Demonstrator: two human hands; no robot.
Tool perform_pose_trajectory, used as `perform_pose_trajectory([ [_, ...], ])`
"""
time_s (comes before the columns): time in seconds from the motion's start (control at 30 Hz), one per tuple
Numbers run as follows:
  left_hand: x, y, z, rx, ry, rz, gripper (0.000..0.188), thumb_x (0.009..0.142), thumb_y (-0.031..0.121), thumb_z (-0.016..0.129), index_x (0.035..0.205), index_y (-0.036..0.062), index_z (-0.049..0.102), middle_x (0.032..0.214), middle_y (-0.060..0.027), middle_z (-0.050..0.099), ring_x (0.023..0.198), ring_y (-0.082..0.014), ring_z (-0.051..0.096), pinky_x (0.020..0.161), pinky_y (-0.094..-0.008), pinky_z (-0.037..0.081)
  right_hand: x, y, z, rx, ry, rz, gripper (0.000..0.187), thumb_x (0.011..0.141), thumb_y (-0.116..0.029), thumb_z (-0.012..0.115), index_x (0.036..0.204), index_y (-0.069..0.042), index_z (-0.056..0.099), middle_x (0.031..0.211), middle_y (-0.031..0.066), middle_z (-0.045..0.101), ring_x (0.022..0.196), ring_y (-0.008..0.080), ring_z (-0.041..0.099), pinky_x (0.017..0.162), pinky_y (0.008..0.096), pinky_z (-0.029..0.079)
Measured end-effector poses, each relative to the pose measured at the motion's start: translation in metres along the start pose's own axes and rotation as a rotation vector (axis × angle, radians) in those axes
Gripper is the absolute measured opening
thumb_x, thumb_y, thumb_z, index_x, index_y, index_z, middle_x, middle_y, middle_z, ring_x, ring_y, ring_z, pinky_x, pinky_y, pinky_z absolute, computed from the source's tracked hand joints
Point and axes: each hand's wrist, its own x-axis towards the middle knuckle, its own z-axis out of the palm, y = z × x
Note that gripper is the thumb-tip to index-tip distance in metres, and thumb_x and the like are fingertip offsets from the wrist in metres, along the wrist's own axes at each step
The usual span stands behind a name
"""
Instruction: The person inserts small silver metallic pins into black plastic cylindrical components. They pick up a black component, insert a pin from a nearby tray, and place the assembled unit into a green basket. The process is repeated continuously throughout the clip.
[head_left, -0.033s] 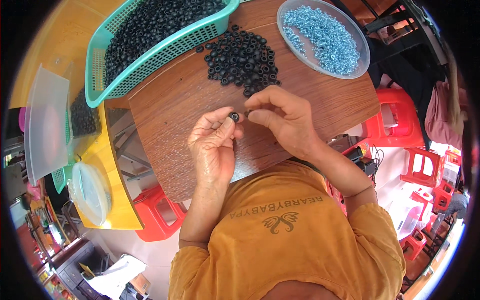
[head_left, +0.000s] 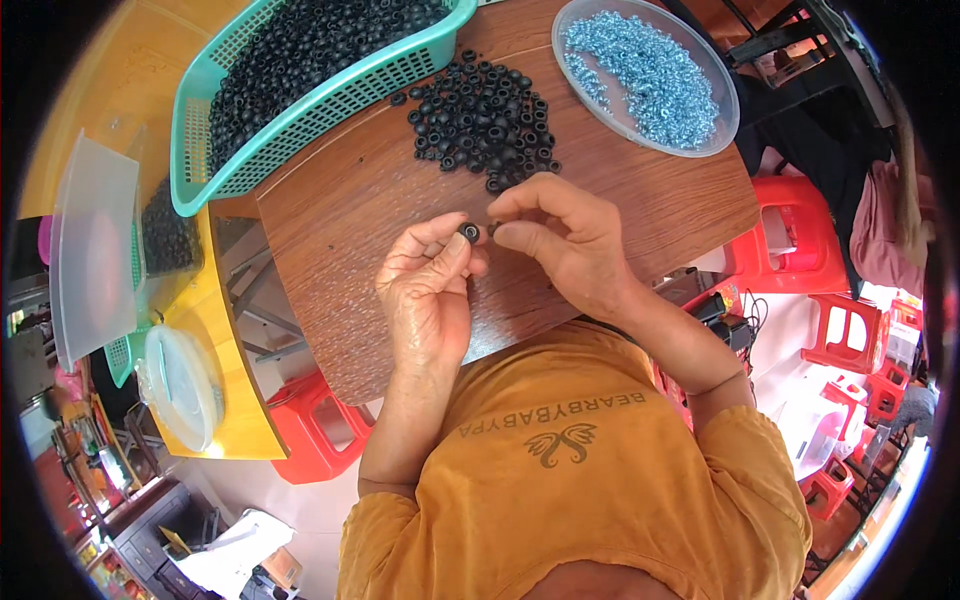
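Note:
Over the wooden table, my left hand (head_left: 428, 275) pinches a small round black piece (head_left: 468, 232) between thumb and forefinger, its pale-ringed hole facing up. Just right of it, my right hand (head_left: 570, 240) is closed in a pinch on a small dark piece (head_left: 494, 229), mostly hidden by the fingertips. A narrow gap separates the two pieces. Beyond my hands lies a loose pile of similar black pieces (head_left: 480, 115), many showing a central hole. At the far right, a round clear plastic tray (head_left: 625, 128) holds shiny light-blue small parts (head_left: 655, 85).
A teal perforated basket (head_left: 330, 115) full of black pieces stands at the far left of the brown table (head_left: 340, 260). Left of it, a yellow table (head_left: 225, 350) bears clear containers and a round lid (head_left: 180, 385). Red plastic stools (head_left: 795, 240) stand around.

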Motion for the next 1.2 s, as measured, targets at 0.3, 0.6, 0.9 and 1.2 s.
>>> perform_pose_trajectory([
  [0.3, 0.001, -0.003, 0.009, -0.051, -0.066, -0.01, 0.017, 0.082, -0.005, 0.061, 0.099, -0.0053, 0.06, 0.088, -0.0147, 0.065, 0.072, -0.0187, 0.062, 0.062, -0.0261, 0.051, -0.001, 0.006, -0.003, -0.159, 0.061, -0.357, 0.021, 0.069, 0.002, 0.069, 0.089, -0.004, 0.065, 0.079, 0.0079, 0.061, 0.071, 0.0216, 0.057, 0.062, 0.0308, 0.046],
  [0.6, 0.001, -0.009, 0.017, 0.018, -0.022, -0.033, 0.015, 0.082, -0.005, 0.061, 0.098, -0.0039, 0.06, 0.089, -0.0136, 0.065, 0.075, -0.0178, 0.063, 0.063, -0.0259, 0.051, -0.008, 0.007, -0.011, -0.083, 0.155, -0.248, 0.02, 0.069, 0.003, 0.07, 0.087, -0.005, 0.069, 0.08, 0.0068, 0.062, 0.075, 0.0197, 0.059, 0.064, 0.0284, 0.047],
  [0.9, -0.001, -0.017, 0.02, 0.079, -0.021, -0.031, 0.014, 0.082, -0.007, 0.061, 0.095, -0.0042, 0.061, 0.09, -0.0131, 0.065, 0.074, -0.0162, 0.063, 0.063, -0.0253, 0.052, -0.011, 0.003, -0.014, 0.18, 0.142, -0.039, 0.017, 0.074, 0.006, 0.067, 0.088, -0.003, 0.069, 0.089, 0.0044, 0.061, 0.078, 0.0095, 0.056, 0.066, 0.0212, 0.046],
  [1.2, -0.002, -0.02, 0.024, 0.116, 0.006, -0.023, 0.013, 0.081, -0.007, 0.062, 0.094, -0.0049, 0.061, 0.087, -0.013, 0.065, 0.068, -0.0157, 0.062, 0.062, -0.0251, 0.052, -0.017, 0.008, -0.011, 0.09, 0.16, -0.109, 0.015, 0.076, 0.006, 0.065, 0.088, -0.002, 0.069, 0.086, 0.0056, 0.061, 0.08, 0.0128, 0.058, 0.066, 0.0232, 0.047],
])
